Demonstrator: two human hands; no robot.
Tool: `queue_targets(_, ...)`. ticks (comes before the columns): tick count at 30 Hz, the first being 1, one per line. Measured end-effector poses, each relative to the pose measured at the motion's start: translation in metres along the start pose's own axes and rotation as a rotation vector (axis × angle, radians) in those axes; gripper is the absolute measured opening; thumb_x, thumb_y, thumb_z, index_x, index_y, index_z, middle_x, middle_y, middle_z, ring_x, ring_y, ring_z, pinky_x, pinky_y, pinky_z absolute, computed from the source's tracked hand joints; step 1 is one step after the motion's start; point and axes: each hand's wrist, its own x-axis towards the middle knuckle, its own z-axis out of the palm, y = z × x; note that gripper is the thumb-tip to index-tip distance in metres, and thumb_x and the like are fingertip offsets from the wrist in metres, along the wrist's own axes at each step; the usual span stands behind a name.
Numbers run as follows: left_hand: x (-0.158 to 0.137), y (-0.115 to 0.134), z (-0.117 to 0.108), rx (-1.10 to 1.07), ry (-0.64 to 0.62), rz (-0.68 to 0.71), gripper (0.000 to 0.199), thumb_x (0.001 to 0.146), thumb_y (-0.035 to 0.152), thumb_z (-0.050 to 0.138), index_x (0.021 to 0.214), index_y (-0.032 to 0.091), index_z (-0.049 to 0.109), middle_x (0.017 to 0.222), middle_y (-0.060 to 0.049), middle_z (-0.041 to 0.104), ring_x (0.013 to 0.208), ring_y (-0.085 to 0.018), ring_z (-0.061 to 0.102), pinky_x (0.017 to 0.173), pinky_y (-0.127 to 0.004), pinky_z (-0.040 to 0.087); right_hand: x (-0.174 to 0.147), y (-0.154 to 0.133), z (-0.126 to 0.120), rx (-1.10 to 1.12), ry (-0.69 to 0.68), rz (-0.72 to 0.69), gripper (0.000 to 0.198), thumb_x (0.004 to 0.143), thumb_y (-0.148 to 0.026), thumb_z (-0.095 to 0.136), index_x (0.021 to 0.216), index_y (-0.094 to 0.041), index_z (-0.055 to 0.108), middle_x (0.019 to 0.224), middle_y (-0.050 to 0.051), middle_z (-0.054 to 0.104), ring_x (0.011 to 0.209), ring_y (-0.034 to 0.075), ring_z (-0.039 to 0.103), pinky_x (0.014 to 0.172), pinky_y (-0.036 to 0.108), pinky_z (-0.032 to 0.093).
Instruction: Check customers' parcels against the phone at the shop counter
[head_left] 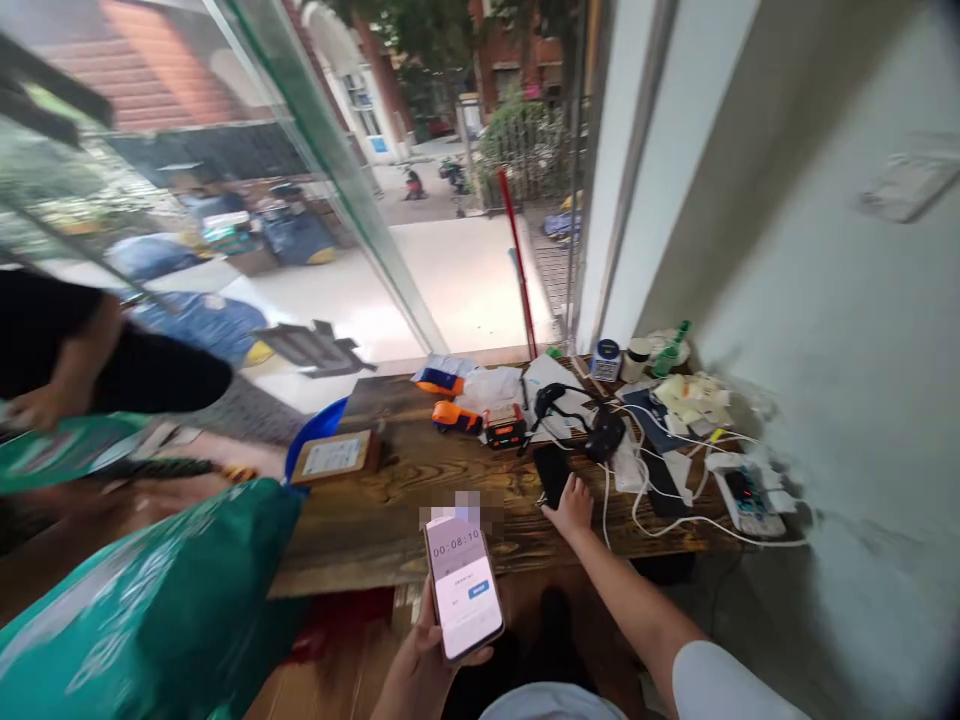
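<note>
Two bare hands work at a wooden desk [390, 500] set against a window on the left and a pale wall on the right. Left hand [420, 660], below the desk's near edge, fingers wrapped round a lit phone [463, 585]; thumb lies along the phone's bottom edge, screen shows a timer readout w/ a blue button under it. Phone is held upright in the air, not touching the desk. Right hand [574, 505] is stretched fwd onto the desk near its right end, fingers loosely spread, fingertips touching the near edge of a dark phone [553, 472] lying flat, screen off.

Just beyond that dark phone: a black charger block [604, 436] w/ white cables running to a power strip [742, 497] at the desk's right edge. Approx. mid-desk toward the far edge sit an orange scanner [455, 417] and a small black-and-orange device [505, 427]. At the left edge lies a cardboard parcel [334, 457] w/ a label. Big green bag [150, 610] fills the lower left, in front of the desk's near-left corner. Another person's arm [67, 370] shows at the far left.
</note>
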Motion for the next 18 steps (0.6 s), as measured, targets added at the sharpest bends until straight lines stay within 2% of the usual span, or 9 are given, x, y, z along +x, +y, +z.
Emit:
queue_targets(4,-0.032,0.005,0.012,-0.214,0.095,0.114,0.09,0.065,0.038,0.071,0.142,0.042,0.025,0.141,-0.009,0.047,0.118,-0.04,0.052,0.067,-0.038,0.052,0.023,0.007,0.017,-0.081,-0.063,0.008,0.1,0.054,-0.034,0.076,0.138,-0.002,0.033,0.134,0.031,0.04,0.127,0.046,0.04,0.104,0.055,0.033)
queue_targets(8,-0.052,0.015,0.015,-0.272,0.161,0.248,0.081,0.069,0.036,0.066,0.142,0.034,0.03,0.139,-0.013,0.049,0.118,-0.041,0.052,0.064,-0.038,0.053,0.015,0.021,0.016,-0.06,-0.105,0.015,0.097,0.05,-0.042,0.076,0.133,-0.01,0.039,0.131,0.028,0.045,0.118,0.047,0.049,0.095,0.058,0.04)
queue_targets(11,-0.062,0.022,0.013,-0.256,0.195,0.277,0.081,0.07,0.031,0.065,0.142,0.032,0.029,0.136,-0.014,0.052,0.112,-0.04,0.056,0.059,-0.036,0.054,-0.009,0.028,0.009,0.041,-0.137,-0.019,0.094,0.049,-0.052,0.075,0.127,-0.011,0.043,0.128,0.025,0.051,0.12,0.044,0.05,0.097,0.054,0.041)
queue_targets(14,-0.07,0.031,0.012,-0.208,0.341,0.241,0.087,0.07,0.024,0.069,0.143,0.034,0.024,0.123,-0.012,0.061,0.098,-0.035,0.065,0.044,-0.028,0.051,-0.044,0.023,-0.001,0.185,-0.192,-0.079,0.084,0.058,-0.057,0.069,0.126,-0.015,0.042,0.121,0.017,0.057,0.112,0.034,0.057,0.093,0.045,0.047)
queue_targets(16,-0.074,0.036,0.013,-0.157,0.453,0.246,0.089,0.068,0.025,0.073,0.143,0.033,0.025,0.108,-0.009,0.065,0.083,-0.03,0.068,0.036,-0.025,0.048,-0.068,0.011,-0.012,0.34,-0.241,-0.126,0.073,0.068,-0.054,0.066,0.128,-0.022,0.041,0.121,0.011,0.058,0.109,0.028,0.059,0.091,0.041,0.048)
queue_targets(18,-0.079,0.039,0.014,-0.111,0.509,0.274,0.091,0.064,0.027,0.078,0.141,0.03,0.029,0.094,-0.005,0.066,0.065,-0.023,0.066,0.031,-0.022,0.044,-0.092,-0.007,-0.025,0.536,-0.309,-0.158,0.067,0.071,-0.047,0.07,0.129,-0.028,0.043,0.121,0.008,0.057,0.109,0.025,0.057,0.092,0.04,0.047)
